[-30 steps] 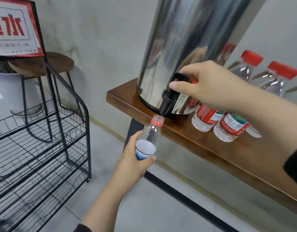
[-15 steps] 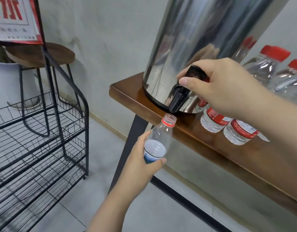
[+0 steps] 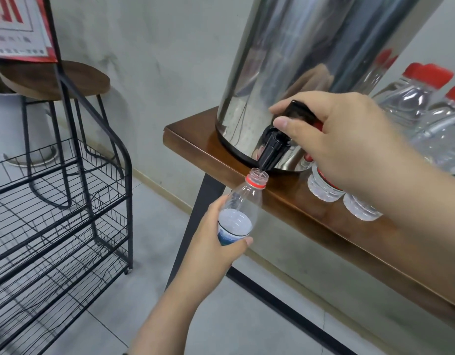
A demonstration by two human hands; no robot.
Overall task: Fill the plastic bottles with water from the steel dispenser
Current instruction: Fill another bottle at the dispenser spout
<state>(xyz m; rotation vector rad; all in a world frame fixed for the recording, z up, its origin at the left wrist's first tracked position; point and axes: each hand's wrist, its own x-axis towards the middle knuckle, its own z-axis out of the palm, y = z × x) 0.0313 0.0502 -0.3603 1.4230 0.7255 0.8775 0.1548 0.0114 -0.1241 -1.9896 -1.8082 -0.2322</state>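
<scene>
Two hands show: the left hand and the right hand. There is one steel dispenser with one black tap. One open bottle sits in the left hand's grip. On the one wooden table at least four capped bottles stand behind the right arm, though that arm may hide more. To the left stand one wire rack, one stool, one sign and one white pot.
</scene>
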